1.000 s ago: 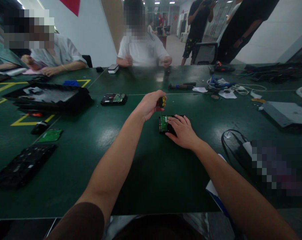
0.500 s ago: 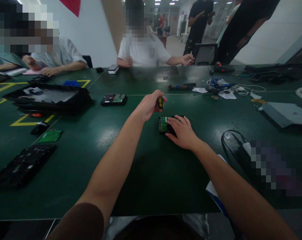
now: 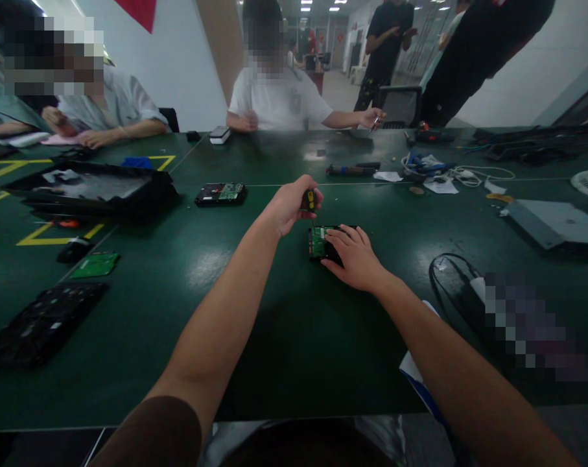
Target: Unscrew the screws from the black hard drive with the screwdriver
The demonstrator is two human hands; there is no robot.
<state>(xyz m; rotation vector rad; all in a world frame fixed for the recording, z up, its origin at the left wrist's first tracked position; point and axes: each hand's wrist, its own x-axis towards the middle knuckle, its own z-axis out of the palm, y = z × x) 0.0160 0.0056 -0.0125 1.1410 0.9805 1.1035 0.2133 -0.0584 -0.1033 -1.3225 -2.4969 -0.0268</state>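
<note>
My left hand (image 3: pixel 295 204) is closed around the black-and-yellow handle of a screwdriver (image 3: pixel 311 200). Its thin shaft points down at the far left part of a hard drive (image 3: pixel 317 242), whose green circuit board faces up. Whether the tip sits in a screw is too small to tell. Across the drive's right part lies my right hand (image 3: pixel 354 256), gripping it against the table, thumb at the near edge and fingers over the top. That hand hides much of the drive.
Left of my arms are another hard drive (image 3: pixel 220 194), black trays (image 3: pixel 94 185), a green circuit board (image 3: pixel 96 264) and a black panel (image 3: pixel 45 321). A metal box (image 3: pixel 559 222) and cables (image 3: pixel 461 172) lie right. Across the table, a person's hand (image 3: pixel 373 119) holds a small tool.
Both my hands keep their places on the screwdriver and the hard drive. The view has shifted very slightly. Across the table, the person's hand with the tool has moved a little right.
</note>
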